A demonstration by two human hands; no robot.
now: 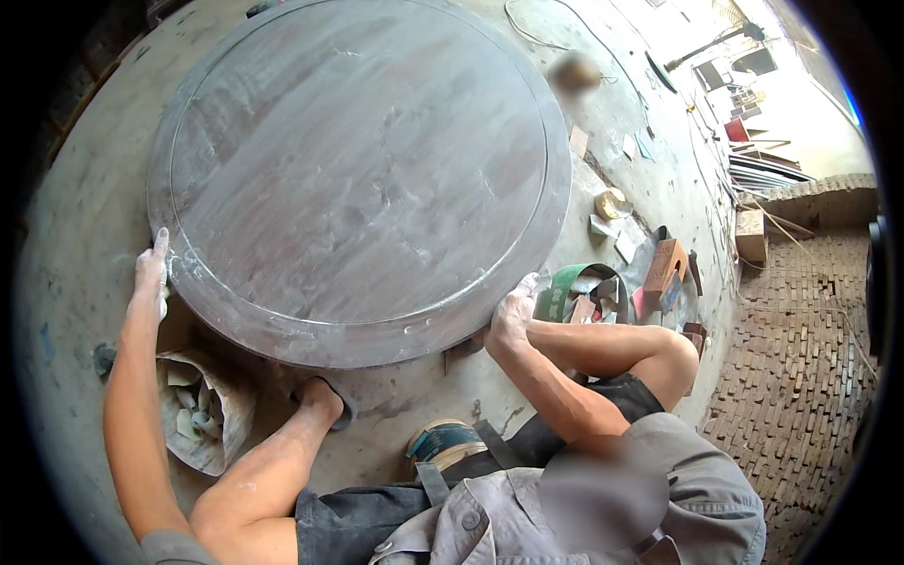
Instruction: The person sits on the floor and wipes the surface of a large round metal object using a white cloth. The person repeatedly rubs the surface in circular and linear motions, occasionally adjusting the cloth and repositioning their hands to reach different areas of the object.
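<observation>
Round tabletop point(367, 179) fills the upper middle of the head view, a broad, thick disc lying flat above the floor point(85, 235), directly in front of the seated person. Its face is smoky grey with reddish-brown showing through in streaks, dulled by pale powder and marked by small white scuffs. A thin groove runs as a ring just inside the edge, with white dust caught along its near stretch.

The left hand point(153, 275) grips the disc's left edge, one finger laid straight along the rim and the others curled lower; its skin is whitened with powder. The right hand point(514, 311), equally dusty, is bent at the near right edge; its fingers seem to fold beside the rim, though from this angle I cannot tell whether it holds anything.

Below the left edge, a crumpled, pale sack point(242, 395) gapes around thin, curled scraps. Just beside the right hand, a round green container point(559, 290) holds flat, angular pieces. Next to it lies a reddish-brown, rectangular block point(665, 264) with an opening in its side. Rough brickwork point(786, 386) spreads at the far right.
</observation>
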